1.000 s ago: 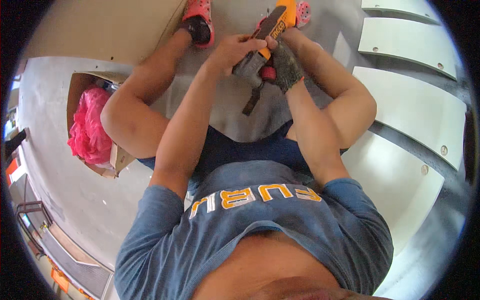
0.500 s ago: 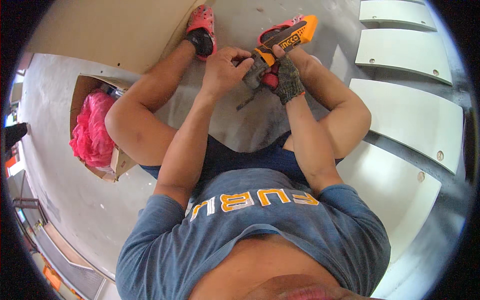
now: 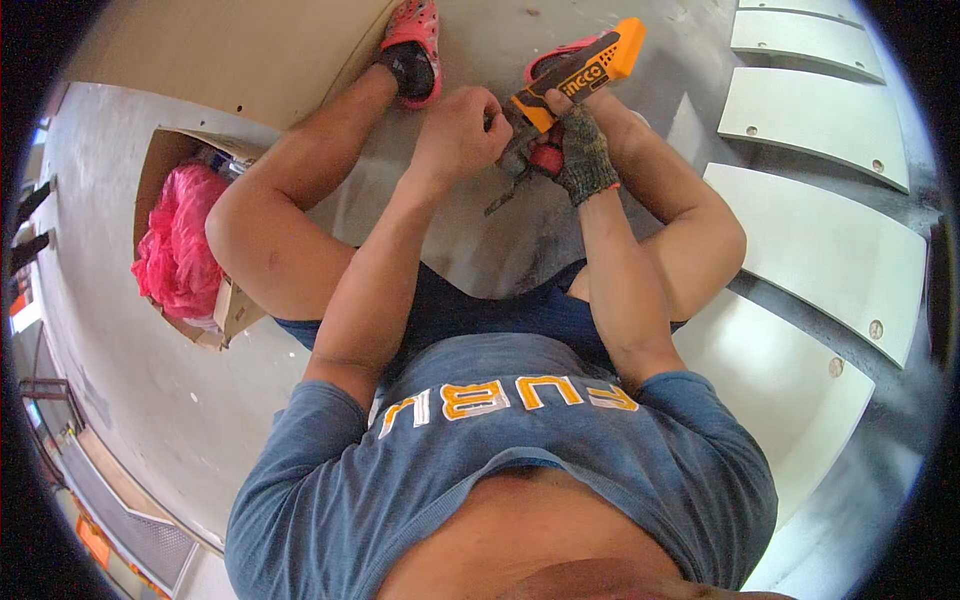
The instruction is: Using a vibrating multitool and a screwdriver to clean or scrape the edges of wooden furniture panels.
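My right hand [image 3: 583,160], in a dark knitted glove with the thumb tip bare, grips an orange-and-black power tool [image 3: 580,82]. The tool is tilted, its orange end pointing up and right, its grey front end low and left. A thin dark strip [image 3: 500,203] sticks out below that front end. Something red [image 3: 546,158] shows beside the gloved palm; I cannot tell what it is. My bare left hand [image 3: 462,135] is at the front end with its fingers curled closed. Whatever its fingertips hold is hidden.
Pale curved panels [image 3: 815,125] with round holes lie in a row on the right. On the left stands an open cardboard box [image 3: 160,165] with a pink plastic bag [image 3: 185,245]. A large beige board [image 3: 200,60] lies at the far left. My legs frame the grey floor.
My left fingers have curled in closer at the tool's front end, where they were more spread before. The tool and my right hand have shifted slightly right.
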The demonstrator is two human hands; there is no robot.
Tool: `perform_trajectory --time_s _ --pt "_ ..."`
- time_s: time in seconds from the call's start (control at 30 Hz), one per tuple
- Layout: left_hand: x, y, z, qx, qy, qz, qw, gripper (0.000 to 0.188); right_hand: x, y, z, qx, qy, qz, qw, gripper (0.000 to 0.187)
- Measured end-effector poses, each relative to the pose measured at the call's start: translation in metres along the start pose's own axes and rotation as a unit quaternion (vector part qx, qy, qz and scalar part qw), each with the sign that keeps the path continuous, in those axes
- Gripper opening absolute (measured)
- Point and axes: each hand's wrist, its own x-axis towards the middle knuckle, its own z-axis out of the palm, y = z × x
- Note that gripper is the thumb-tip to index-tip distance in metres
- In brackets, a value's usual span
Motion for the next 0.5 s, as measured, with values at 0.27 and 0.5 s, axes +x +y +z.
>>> perform_trajectory --time_s 0.27,0.5 --pt "-0.002 -0.001 -0.007 0.024 -0.025 0.049 0.998 0.017 0.002 0.008 0.001 0.015 0.007 -0.066 0.998 0.036" --pt "0.000 0.011 -0.009 -0.042 -0.035 0.004 0.998 0.027 -0.001 -0.007 -0.008 -0.049 -0.016 -0.033 0.998 0.044"
